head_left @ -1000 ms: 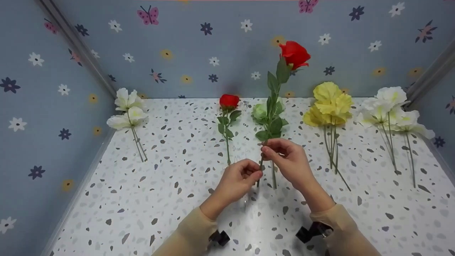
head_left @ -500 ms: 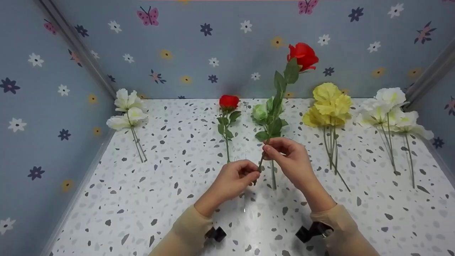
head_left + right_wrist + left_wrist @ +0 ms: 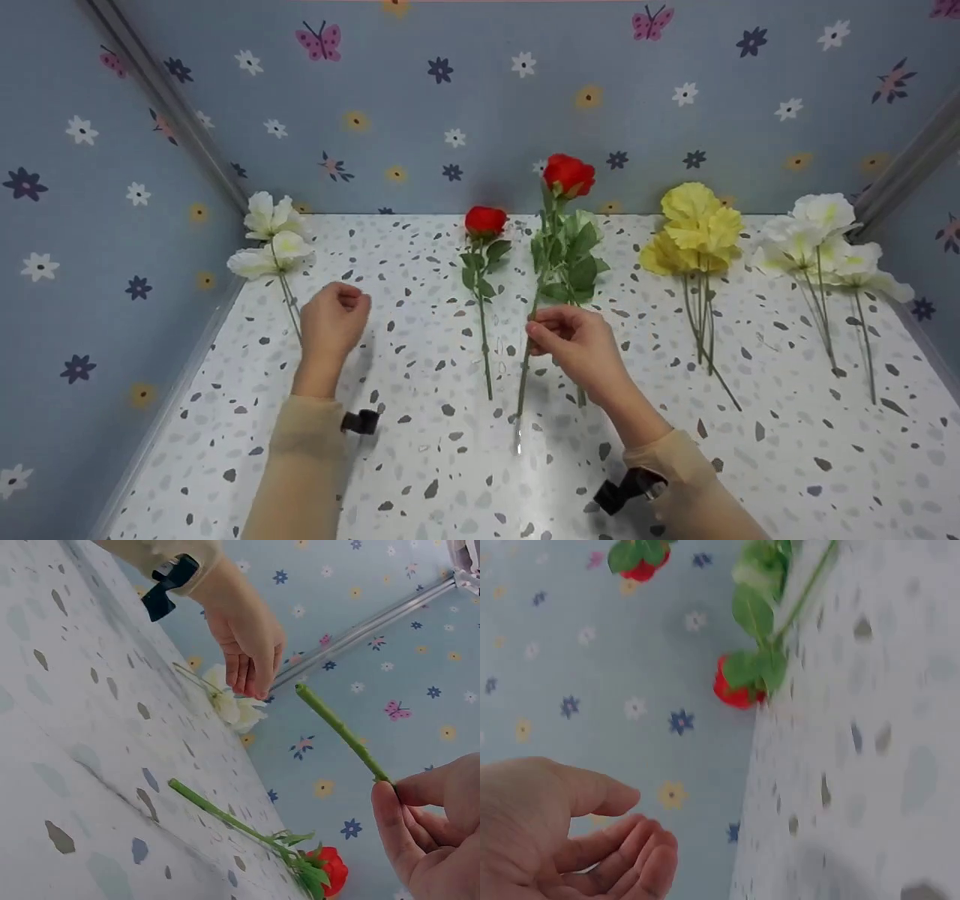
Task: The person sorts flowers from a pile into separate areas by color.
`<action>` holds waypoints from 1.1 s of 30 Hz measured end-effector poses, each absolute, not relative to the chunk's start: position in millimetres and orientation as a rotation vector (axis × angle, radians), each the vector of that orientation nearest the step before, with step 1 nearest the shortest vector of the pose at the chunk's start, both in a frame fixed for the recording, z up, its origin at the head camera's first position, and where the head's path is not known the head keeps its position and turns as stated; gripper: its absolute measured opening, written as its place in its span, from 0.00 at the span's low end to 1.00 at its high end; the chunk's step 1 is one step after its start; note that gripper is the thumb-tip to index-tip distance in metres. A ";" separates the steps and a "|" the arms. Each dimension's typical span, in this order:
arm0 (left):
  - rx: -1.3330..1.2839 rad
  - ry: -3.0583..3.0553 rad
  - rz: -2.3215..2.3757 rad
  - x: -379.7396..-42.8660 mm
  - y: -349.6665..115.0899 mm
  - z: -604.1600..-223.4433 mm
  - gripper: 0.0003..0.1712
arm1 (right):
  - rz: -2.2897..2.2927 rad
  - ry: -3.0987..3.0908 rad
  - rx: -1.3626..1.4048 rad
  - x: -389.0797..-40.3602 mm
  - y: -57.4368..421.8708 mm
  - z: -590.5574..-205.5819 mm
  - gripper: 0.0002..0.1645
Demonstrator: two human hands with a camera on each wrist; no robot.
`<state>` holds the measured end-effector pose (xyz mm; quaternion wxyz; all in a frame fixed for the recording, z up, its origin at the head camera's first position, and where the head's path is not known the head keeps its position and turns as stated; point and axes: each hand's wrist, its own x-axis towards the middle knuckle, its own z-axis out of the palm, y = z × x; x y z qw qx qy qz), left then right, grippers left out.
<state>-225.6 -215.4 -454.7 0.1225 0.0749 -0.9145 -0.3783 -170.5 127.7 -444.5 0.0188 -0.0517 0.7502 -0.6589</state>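
Observation:
In the head view my right hand (image 3: 576, 346) pinches the stem of a red rose (image 3: 568, 177) between thumb and fingers. The rose leans slightly, its bloom in front of the back wall. Its stem end points towards the other hand in the right wrist view. My left hand (image 3: 331, 321) holds nothing, its fingers loosely bent and the thumb apart from them in the left wrist view. White flowers (image 3: 271, 250) lie closest to it. Another red rose (image 3: 486, 222) lies between the hands. Behind the held rose is a pale green flower (image 3: 587, 220), partly hidden.
To the right lie yellow flowers (image 3: 701, 229), with white flowers (image 3: 821, 232) beyond them near the corner. The speckled tabletop (image 3: 427, 480) is bounded by patterned walls (image 3: 480, 97) at the back and sides.
My left hand has let go of the rose stem and moved left, towards the white flowers. The right hand still holds the rose, now lower, more upright and slightly further left.

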 end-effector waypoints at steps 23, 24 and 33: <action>0.535 -2.961 -0.707 -246.1 -323.3 -479.0 0.13 | -1.434 2.607 -0.106 -199.5 44.1 -489.9 0.05; 0.527 -2.958 -0.705 -246.4 -323.3 -479.7 0.13 | -1.401 2.638 -0.104 -200.7 43.2 -489.6 0.05; 0.549 -2.994 -0.749 -249.7 -319.9 -481.4 0.16 | -1.278 2.658 -0.009 -209.0 39.7 -485.4 0.20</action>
